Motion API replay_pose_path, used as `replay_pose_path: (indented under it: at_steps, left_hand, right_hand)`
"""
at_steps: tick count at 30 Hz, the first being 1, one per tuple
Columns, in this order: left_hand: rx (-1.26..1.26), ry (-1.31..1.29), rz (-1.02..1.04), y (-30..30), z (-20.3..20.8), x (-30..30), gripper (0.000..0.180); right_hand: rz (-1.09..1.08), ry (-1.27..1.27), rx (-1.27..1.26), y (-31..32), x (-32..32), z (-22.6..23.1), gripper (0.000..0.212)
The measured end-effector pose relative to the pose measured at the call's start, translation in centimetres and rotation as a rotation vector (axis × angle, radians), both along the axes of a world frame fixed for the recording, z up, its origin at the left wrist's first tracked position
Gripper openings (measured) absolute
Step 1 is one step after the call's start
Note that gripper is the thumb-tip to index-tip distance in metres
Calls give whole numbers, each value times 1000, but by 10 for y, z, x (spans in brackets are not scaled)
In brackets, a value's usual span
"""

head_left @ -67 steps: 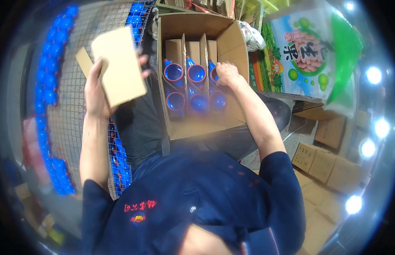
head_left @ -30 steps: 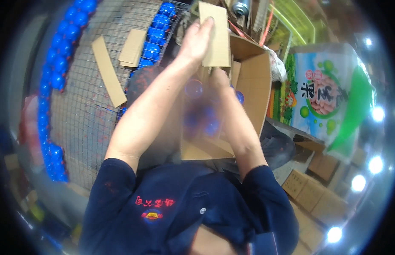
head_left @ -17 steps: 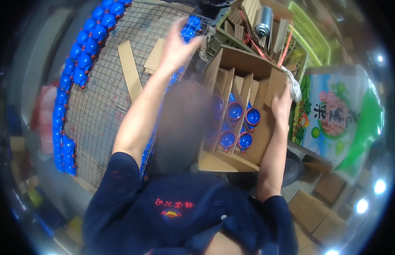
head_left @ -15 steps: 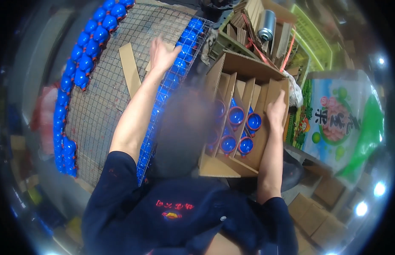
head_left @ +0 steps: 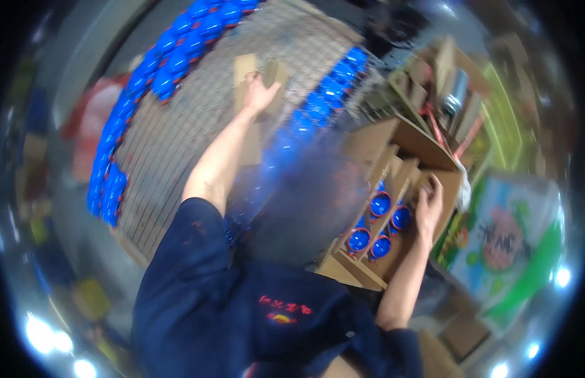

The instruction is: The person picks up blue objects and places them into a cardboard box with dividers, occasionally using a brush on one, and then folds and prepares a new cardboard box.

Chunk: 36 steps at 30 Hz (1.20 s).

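My left hand reaches over the wire mesh rack. Its thumb and fingers close around a narrow cardboard strip. Beside it lies another flat cardboard strip. Inside the open cardboard box, on the right, is my right hand. Its bent fingers grip what seems to be a cardboard divider by the box's right wall; the contact is partly hidden. Several glossy blue cup-shaped pieces with red rims stand in rows between the dividers. The box's left part is covered by a dark blurred shape.
Rows of glossy blue rounded pieces line the rack's left side, and more its right side. Behind the box stands a crate with cardboard pieces and a metal can. A yellow-green basket and a printed sack lie to the right.
My left hand has closed on a cardboard strip. My right hand's straight fingers have bent inside the box's right wall. The whole view has shifted and turned.
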State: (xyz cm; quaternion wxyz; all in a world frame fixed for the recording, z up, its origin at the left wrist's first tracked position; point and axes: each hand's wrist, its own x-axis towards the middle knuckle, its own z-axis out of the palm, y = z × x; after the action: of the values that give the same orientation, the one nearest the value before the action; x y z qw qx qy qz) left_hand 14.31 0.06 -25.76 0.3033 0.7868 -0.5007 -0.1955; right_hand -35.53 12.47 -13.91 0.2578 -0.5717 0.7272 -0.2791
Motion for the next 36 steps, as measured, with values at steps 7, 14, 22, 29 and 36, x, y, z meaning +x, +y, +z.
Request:
replay_pose_path:
  at_steps: [7,14,22,29,36]
  left_hand:
    - [-251,1312,185,208,64,133,56]
    - [-306,1268,1214,456,-16,284,64]
    - [-135,891,1278,465,-39,405,71]
    - [17,638,906,448,-14,329,71]
    - [-120,1308,533,462,43,192,67]
  right_hand:
    - [108,-243,-120,14,101,73,43]
    - [487,-155,-294,33,246,121,43]
    - [947,141,-349,75,349,130,36]
    - [908,-340,81,110,394,92,29]
    - [418,-1295,1115,120,468,54,67]
